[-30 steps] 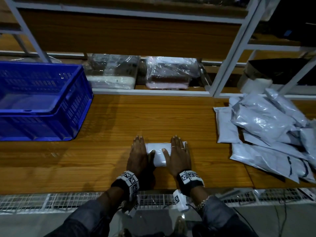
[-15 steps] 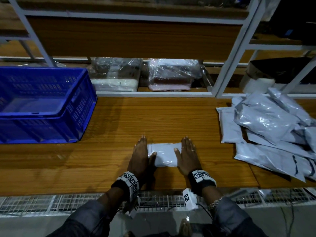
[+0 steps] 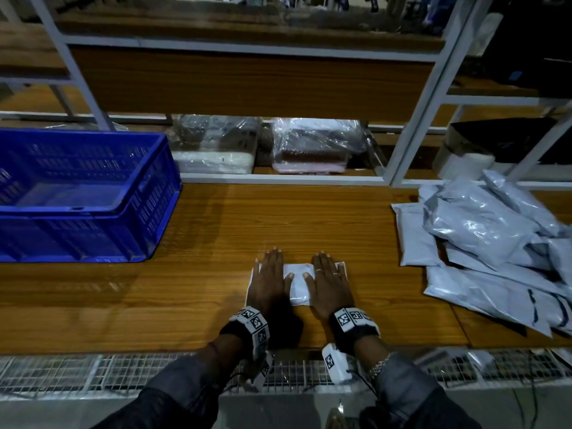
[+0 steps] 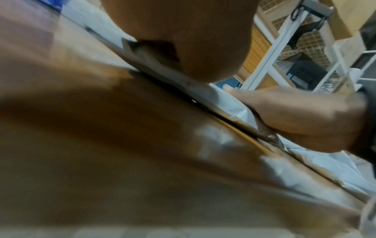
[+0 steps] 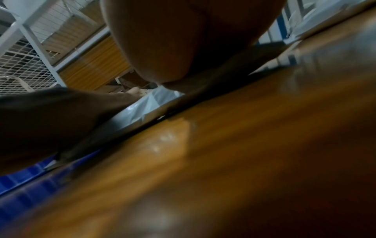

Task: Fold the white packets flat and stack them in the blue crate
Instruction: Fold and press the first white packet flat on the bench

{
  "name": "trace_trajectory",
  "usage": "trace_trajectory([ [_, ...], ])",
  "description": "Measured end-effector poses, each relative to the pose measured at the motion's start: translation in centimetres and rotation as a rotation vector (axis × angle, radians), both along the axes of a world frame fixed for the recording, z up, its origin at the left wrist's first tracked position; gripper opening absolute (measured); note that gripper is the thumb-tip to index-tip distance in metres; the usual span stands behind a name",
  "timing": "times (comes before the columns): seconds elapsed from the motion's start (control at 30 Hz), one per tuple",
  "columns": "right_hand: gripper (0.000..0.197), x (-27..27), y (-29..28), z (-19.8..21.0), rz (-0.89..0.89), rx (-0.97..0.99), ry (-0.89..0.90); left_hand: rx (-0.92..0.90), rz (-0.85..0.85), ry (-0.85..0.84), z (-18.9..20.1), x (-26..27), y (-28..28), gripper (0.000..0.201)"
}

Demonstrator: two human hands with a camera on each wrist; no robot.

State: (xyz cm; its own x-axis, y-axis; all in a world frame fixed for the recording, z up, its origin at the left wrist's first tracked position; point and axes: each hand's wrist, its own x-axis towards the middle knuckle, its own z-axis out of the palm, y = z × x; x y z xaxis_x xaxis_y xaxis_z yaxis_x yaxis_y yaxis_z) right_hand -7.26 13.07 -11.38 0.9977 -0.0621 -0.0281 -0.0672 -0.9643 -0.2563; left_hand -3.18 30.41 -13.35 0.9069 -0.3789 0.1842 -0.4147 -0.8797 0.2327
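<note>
Right now I have both palms flat on one white packet (image 3: 297, 284) lying on the wooden bench (image 3: 216, 230), close to its near edge. My left hand (image 3: 268, 281) covers the packet's left end and my right hand (image 3: 328, 286) its right end. The fingers of both are straight, close together and pointing away from me, pressing down without gripping anything. Only the middle strip of the packet shows between my thumbs.

To do this step well, I judge I should keep the weight even across both palms and sweep outward from the middle, so trapped air leaves and the crease sets. Slick film like this likely springs back, so I would lift one hand at a time. The blue crate (image 3: 93, 193) sits well apart to the left, and the pile of loose packets (image 3: 483, 230) waits at the right.

The head view gives me the layout and both hands from above. The left wrist view shows what that hides: the packet's layered edge (image 4: 203, 90) lying against the wood, with my right hand (image 4: 301, 116) resting on it. It is blurred, so I cannot say whether the layers lie fully flat. The right wrist view shows a crumpled corner (image 5: 146, 103) between my hands.
</note>
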Motion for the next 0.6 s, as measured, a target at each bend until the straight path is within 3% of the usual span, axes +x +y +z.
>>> trace_trajectory([
  [0.13, 0.062, 0.3, 0.5, -0.2, 0.024, 0.002, 0.04, 0.012, -0.054, -0.055, -0.5, -0.2, 0.3, 0.057],
  [0.27, 0.08, 0.1, 0.8, -0.6, 0.018, -0.058, 0.0, 0.047, -0.041, -0.033, -0.7, -0.3, 0.2, 0.061],
  [0.43, 0.085, 0.3, 0.9, -0.5, 0.006, -0.046, -0.008, 0.075, -0.037, 0.005, 0.0, -0.5, 0.2, 0.059],
  [0.6, 0.063, 1.8, 1.7, 0.2, -0.003, -0.027, 0.075, 0.03, 0.004, -0.112, -0.3, 0.2, -0.4, 0.054],
])
